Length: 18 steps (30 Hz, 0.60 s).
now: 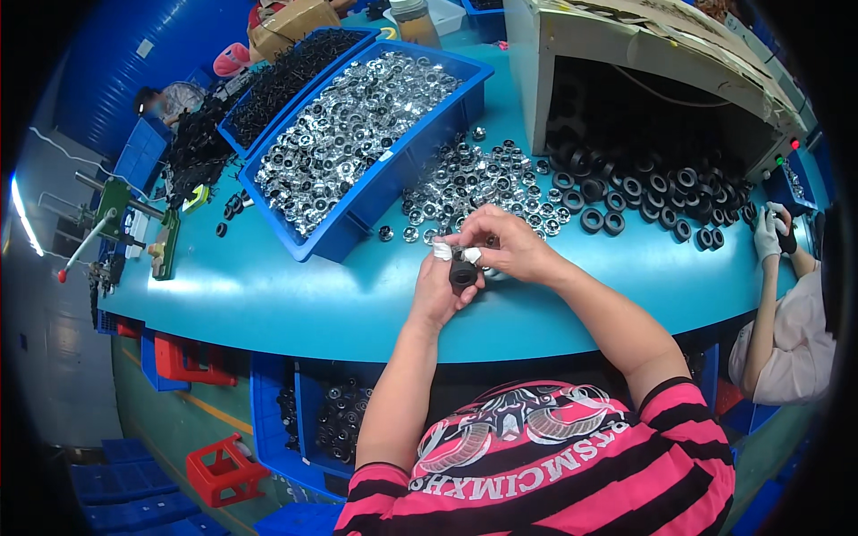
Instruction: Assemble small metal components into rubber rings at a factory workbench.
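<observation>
Above the front part of the teal tabletop, my two hands meet. My left hand is closed round a black ring-shaped part, its round opening facing me. From the right, my right hand pinches at the top of the same piece, fingers bent over it. White tape wraps fingers on both hands. What lies between the right fingertips is partly hidden. Just beyond my hands spreads a loose pile of shiny silver wheel hubs. To the right of that lie many black rubber rings.
A blue bin full of silver hubs stands at left-centre. Behind it is a second bin of black parts. A green lever press stands far left. An open-fronted box stands back right; a co-worker's gloved hands are near it.
</observation>
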{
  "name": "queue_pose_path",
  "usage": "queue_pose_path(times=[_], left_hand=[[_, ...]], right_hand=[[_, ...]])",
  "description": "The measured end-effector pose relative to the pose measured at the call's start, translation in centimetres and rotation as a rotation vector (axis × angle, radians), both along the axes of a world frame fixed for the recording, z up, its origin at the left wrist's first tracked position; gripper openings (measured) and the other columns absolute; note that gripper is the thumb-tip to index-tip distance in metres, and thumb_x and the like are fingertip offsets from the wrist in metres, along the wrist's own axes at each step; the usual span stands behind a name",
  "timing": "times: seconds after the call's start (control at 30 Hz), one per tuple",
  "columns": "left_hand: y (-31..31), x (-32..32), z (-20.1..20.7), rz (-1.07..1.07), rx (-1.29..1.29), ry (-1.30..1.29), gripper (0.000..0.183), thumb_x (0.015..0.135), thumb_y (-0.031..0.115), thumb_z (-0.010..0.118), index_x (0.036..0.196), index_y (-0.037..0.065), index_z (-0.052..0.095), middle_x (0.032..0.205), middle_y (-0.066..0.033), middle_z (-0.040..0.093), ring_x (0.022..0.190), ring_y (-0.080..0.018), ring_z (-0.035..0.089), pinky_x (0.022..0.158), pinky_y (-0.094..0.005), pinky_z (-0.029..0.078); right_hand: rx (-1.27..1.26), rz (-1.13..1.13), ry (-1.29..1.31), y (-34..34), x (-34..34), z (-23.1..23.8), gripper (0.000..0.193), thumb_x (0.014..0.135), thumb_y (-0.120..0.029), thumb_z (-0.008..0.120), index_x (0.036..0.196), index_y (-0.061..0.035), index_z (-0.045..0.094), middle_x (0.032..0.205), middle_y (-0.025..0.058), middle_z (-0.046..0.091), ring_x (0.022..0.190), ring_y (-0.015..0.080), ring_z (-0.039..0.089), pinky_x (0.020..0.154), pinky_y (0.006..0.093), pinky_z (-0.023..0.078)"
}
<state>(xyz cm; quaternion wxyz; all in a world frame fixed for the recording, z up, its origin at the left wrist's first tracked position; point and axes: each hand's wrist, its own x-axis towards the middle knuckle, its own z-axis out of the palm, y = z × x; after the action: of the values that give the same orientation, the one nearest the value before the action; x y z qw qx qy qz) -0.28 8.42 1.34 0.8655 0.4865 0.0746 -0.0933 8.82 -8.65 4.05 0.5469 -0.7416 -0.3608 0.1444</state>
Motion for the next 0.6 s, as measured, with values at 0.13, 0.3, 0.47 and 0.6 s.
queue_pose_path(times=[0.13,0.3,0.47,0.6], left_hand=[[0.0,0.3,0.0,-0.008,-0.030,0.011,0.064,0.106,0.061,0.033,0.137,0.007,0.048,0.077,-0.0126,0.065,0.050,-0.0113,0.055,0.039,-0.0216,0.038],[0.0,0.4,0.0,-0.034,0.011,0.039,0.065,0.106,0.062,0.033,0.125,0.004,0.055,0.077,-0.0117,0.065,0.050,-0.0116,0.055,0.040,-0.0218,0.038],[0.0,0.2,0.0,-0.048,0.048,0.068,0.068,0.105,0.064,0.030,0.117,0.003,0.057,0.077,-0.0118,0.065,0.050,-0.0116,0.053,0.041,-0.0225,0.039],[-0.3,0.0,0.7,-0.050,0.005,0.051,0.067,0.106,0.064,0.029,0.130,0.007,0.055,0.077,-0.0118,0.064,0.049,-0.0114,0.051,0.042,-0.0223,0.039]], right_hand=[[0.088,-0.026,-0.012,-0.1,-0.1,-1.2,0.017,0.087,-0.010,0.074,0.102,-0.0040,0.069,0.118,0.0107,0.061,0.105,0.0241,0.064,0.089,0.0351,0.053],[0.053,-0.060,-0.176,0.0,-0.2,-1.4,0.023,0.086,-0.011,0.075,0.109,-0.0078,0.073,0.123,0.0114,0.060,0.107,0.0267,0.065,0.092,0.0369,0.054],[-0.010,-0.027,-0.285,-0.5,-0.2,-0.4,0.025,0.083,-0.011,0.074,0.109,-0.0100,0.074,0.123,0.0093,0.060,0.108,0.0285,0.064,0.094,0.0386,0.053],[-0.004,-0.068,-0.411,-0.5,-0.5,0.2,0.023,0.084,-0.011,0.074,0.108,-0.0101,0.072,0.122,0.0096,0.062,0.112,0.0288,0.062,0.096,0.0391,0.050]])
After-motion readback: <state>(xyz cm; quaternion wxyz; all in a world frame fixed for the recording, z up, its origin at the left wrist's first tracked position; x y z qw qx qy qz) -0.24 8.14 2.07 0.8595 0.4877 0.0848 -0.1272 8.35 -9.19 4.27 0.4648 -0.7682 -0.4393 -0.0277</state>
